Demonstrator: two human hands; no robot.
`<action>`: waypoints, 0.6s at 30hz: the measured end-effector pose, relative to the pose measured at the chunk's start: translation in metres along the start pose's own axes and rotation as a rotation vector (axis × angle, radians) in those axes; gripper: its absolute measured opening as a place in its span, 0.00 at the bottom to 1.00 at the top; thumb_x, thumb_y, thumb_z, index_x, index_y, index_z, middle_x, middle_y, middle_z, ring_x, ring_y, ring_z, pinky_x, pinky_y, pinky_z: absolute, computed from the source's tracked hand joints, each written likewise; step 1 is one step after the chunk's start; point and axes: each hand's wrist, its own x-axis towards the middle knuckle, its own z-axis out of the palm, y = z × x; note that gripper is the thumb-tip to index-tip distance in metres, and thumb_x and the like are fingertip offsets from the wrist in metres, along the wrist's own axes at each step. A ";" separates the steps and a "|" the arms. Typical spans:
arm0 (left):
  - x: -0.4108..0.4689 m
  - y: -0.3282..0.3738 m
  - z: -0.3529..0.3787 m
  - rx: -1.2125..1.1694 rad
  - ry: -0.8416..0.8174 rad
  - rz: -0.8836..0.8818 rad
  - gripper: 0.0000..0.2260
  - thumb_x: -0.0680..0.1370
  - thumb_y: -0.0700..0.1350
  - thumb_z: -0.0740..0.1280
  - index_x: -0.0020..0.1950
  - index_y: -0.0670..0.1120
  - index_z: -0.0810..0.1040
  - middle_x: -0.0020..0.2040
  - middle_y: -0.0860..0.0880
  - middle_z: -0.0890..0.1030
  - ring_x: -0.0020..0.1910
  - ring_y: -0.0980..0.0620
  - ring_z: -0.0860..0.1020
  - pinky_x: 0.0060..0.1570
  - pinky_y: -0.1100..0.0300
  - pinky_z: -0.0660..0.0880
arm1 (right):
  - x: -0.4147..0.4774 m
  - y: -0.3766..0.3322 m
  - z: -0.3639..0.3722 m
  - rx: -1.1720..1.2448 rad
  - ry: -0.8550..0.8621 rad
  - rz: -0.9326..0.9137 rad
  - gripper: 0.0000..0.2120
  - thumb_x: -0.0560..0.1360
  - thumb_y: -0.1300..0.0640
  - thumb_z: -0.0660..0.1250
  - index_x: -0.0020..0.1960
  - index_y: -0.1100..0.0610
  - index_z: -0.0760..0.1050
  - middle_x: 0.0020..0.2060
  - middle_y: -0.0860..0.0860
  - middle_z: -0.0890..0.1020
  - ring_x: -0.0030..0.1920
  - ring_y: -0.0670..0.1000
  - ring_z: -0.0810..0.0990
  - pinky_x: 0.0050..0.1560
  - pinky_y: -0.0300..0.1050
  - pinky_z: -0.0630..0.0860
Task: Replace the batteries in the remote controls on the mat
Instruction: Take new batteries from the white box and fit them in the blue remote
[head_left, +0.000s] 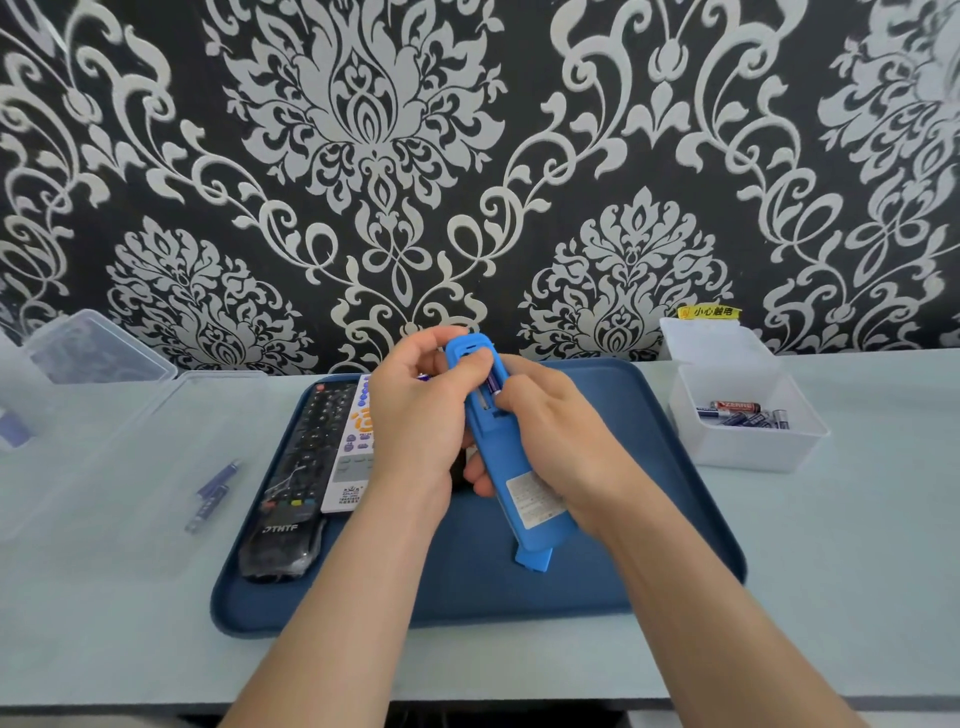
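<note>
At frame centre, the left hand (415, 410) cradles the light, rigid blue remote (511, 457) by its edges while the right hand (550, 421) grip pinches 1 slippery battery (492, 383) into the bay.

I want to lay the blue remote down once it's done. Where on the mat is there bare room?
The mat's right half and front strip, near the loose blue cover, are bare. The left edge is crowded: black remote beside white remote. Both hands hold the blue remote mid-mat.
</note>
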 end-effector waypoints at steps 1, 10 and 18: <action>0.002 -0.001 -0.001 0.026 -0.026 -0.003 0.06 0.75 0.39 0.70 0.51 0.46 0.79 0.42 0.45 0.75 0.27 0.52 0.73 0.20 0.62 0.67 | 0.000 0.000 -0.001 -0.001 0.007 0.000 0.15 0.79 0.63 0.50 0.53 0.60 0.76 0.34 0.57 0.80 0.30 0.54 0.79 0.31 0.47 0.78; 0.012 -0.004 -0.018 -0.468 -0.170 -0.284 0.18 0.76 0.26 0.51 0.58 0.40 0.73 0.53 0.38 0.79 0.48 0.47 0.81 0.45 0.57 0.79 | 0.002 -0.001 -0.012 0.267 0.148 0.133 0.10 0.79 0.60 0.58 0.56 0.60 0.76 0.37 0.59 0.83 0.30 0.56 0.78 0.33 0.48 0.79; 0.007 -0.007 -0.016 -0.435 -0.245 -0.175 0.09 0.82 0.37 0.56 0.56 0.40 0.76 0.56 0.41 0.83 0.57 0.47 0.81 0.54 0.54 0.78 | 0.003 0.005 -0.014 0.324 0.176 0.077 0.17 0.73 0.63 0.74 0.60 0.62 0.74 0.39 0.57 0.84 0.34 0.53 0.82 0.37 0.46 0.81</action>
